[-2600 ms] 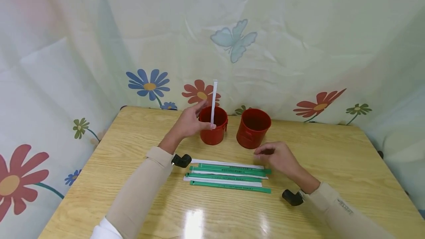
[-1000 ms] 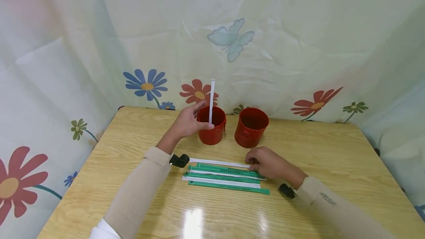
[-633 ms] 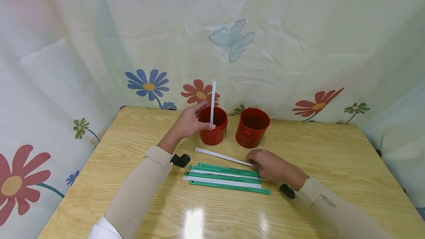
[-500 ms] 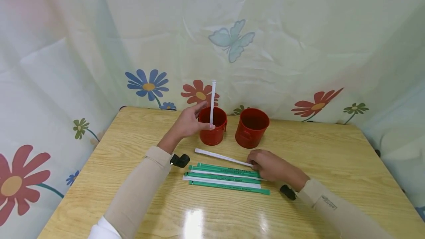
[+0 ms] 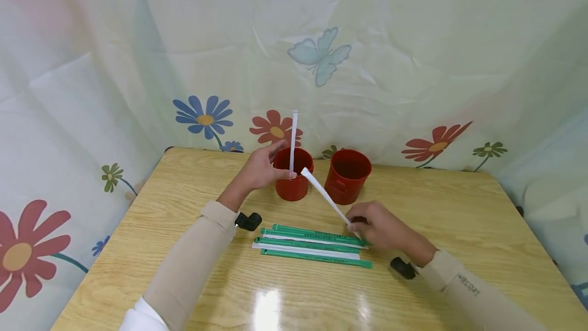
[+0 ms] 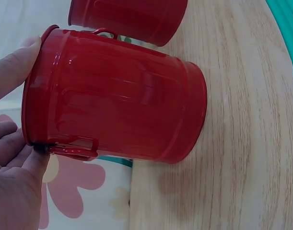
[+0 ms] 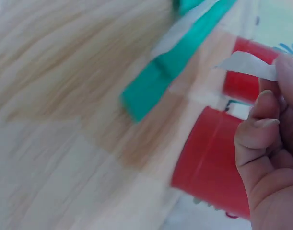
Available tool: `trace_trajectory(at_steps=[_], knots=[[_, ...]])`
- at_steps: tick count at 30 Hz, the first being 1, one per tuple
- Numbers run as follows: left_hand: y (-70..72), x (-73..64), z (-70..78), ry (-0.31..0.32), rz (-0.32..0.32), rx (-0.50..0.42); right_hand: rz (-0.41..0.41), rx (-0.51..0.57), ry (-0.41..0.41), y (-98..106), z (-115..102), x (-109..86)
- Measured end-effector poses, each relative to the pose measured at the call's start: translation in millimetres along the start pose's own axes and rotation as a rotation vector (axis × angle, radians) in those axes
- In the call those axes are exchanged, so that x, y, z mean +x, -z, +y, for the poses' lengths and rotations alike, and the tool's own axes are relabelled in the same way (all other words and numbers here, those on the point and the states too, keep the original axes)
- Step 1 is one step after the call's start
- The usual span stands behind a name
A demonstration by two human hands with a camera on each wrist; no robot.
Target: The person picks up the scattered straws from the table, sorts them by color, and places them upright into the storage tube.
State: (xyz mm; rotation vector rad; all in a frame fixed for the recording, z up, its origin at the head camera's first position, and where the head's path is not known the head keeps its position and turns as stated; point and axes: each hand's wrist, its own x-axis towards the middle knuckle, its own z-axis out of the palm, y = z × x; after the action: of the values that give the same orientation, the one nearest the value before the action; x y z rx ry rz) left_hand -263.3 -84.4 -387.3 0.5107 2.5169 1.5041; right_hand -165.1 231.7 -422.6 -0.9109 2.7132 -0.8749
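The upright white straw point(image 5: 293, 139) has its lower end hidden. Print on the green straws point(image 5: 317, 258) is illegibly small.

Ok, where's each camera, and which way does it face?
Head: on the head, facing forward and down at the table; left hand, right hand, sleeves show.
Left wrist: on that wrist, facing the left cup; left hand partly shows.
Right wrist: on that wrist, facing packets and right cup; right hand partly shows.
Wrist views share both cups.

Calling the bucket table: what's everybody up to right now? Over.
Left fingers grip left red bucket at rim. Right fingers pinch slanted white stick. Possible obstacle: upright white stick at bucket's mouth.
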Motion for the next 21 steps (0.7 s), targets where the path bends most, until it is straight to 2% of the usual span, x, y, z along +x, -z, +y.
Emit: trace_trajectory(at_steps=[11, 16, 21], knots=[[0.4, -1.8, 1.7, -0.004, -0.001, 0.022, 0.179, 0.223, 0.048, 16, -32, 18.3], [2.9, -2.7, 0.0, 0.007, 0.011, 0.011, 0.229, 0.268, 0.059, 20, -39, 31.2], [1.6, -0.5, -0.2, -0.011, 0.001, 0.004, 0.249, 0.313, 0.022, 24, -43, 38.4]])
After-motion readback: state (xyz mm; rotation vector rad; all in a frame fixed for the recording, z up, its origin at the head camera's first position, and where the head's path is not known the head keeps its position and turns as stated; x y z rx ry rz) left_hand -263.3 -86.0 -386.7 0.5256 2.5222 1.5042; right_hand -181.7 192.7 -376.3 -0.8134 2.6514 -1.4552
